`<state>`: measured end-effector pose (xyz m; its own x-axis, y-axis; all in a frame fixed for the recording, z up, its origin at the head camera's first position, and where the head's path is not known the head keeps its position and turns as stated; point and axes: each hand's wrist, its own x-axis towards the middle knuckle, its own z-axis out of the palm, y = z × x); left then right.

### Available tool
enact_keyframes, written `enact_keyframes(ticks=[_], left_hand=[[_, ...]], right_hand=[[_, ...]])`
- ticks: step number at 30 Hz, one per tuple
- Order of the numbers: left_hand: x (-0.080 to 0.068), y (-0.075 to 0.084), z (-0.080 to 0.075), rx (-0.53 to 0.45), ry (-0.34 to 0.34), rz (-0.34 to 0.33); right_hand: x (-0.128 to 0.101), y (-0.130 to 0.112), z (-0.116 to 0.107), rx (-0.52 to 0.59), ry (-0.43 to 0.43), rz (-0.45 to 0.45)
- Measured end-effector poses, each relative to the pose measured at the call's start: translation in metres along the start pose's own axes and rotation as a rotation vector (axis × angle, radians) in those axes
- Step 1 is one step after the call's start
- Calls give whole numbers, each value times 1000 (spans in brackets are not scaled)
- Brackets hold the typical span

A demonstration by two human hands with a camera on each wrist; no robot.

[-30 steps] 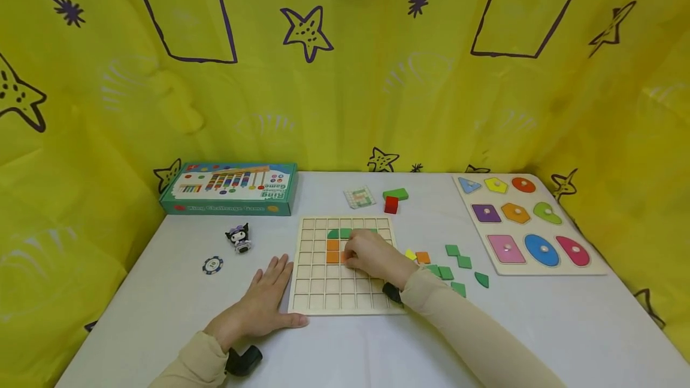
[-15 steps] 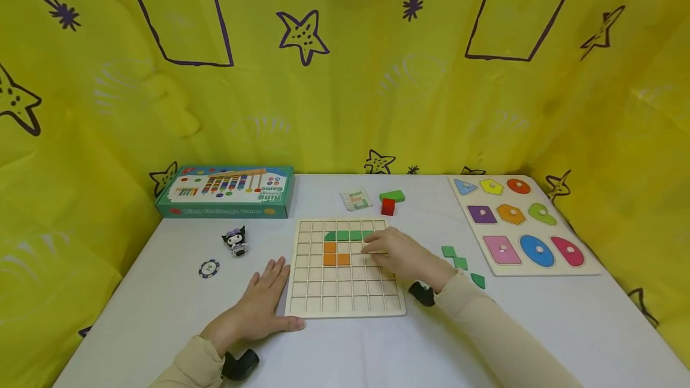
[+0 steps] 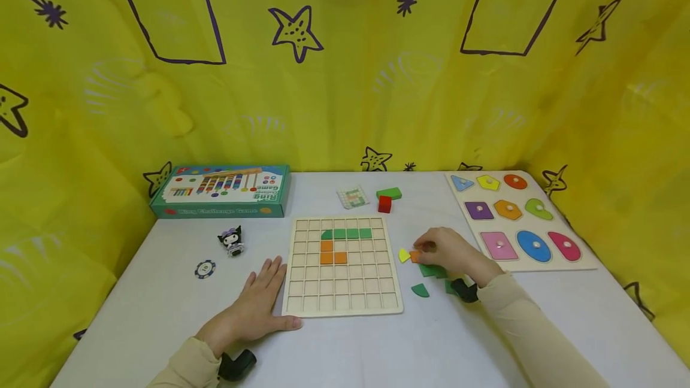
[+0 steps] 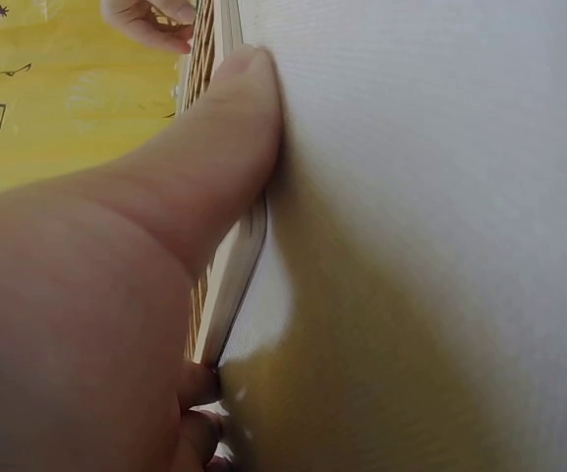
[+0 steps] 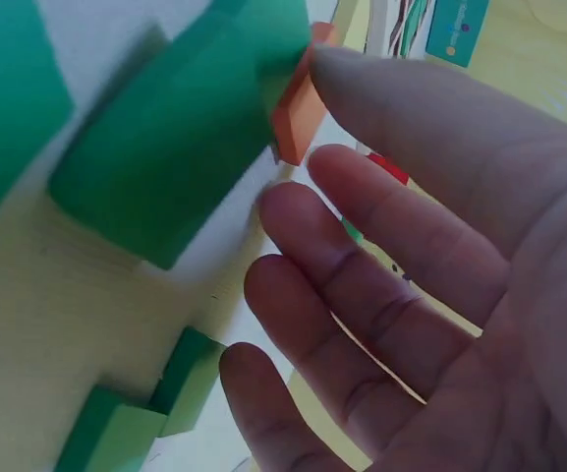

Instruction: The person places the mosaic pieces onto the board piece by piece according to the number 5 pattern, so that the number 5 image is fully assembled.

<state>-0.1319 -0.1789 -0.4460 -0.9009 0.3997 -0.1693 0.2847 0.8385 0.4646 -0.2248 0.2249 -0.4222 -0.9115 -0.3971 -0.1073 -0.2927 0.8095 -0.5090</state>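
Observation:
My left hand (image 3: 250, 310) lies spread at the lower left corner of a wooden grid board (image 3: 345, 304), its thumb along the front edge. In the left wrist view that thumb (image 4: 229, 128) rests against the board's side. On the board are a row of green tiles (image 3: 353, 233) and an orange L of tiles (image 3: 327, 258). Right of the board, my right hand (image 3: 447, 250) is over the loose pieces, fingers bent loosely. Its thumb tip is right at an orange tile (image 5: 303, 103), the index fingertip just below it. Green tiles (image 5: 180, 138) lie beneath the hand.
A yellow piece (image 3: 404, 255) and a green quarter-round piece (image 3: 420, 290) lie beside the board. Behind are a pattern card (image 3: 353, 197), a red cube (image 3: 385, 204) and a green block (image 3: 389, 193). A shape puzzle (image 3: 501, 262), game box (image 3: 221, 193), figurine (image 3: 232, 241) and chip (image 3: 205, 269) stand around.
My right hand has left the board and moved right to the loose pieces. A second orange tile in the lower row and the full green row now show. My left hand stays put.

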Motion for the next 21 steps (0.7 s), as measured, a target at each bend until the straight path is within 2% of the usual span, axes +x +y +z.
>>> enact_keyframes(ticks=[17, 21], left_hand=[[0, 1, 0, 5, 3, 4], [0, 2, -1, 8, -1, 0]], right_hand=[[-2, -8, 9, 4, 51, -10], [-4, -7, 10, 6, 52, -41]])
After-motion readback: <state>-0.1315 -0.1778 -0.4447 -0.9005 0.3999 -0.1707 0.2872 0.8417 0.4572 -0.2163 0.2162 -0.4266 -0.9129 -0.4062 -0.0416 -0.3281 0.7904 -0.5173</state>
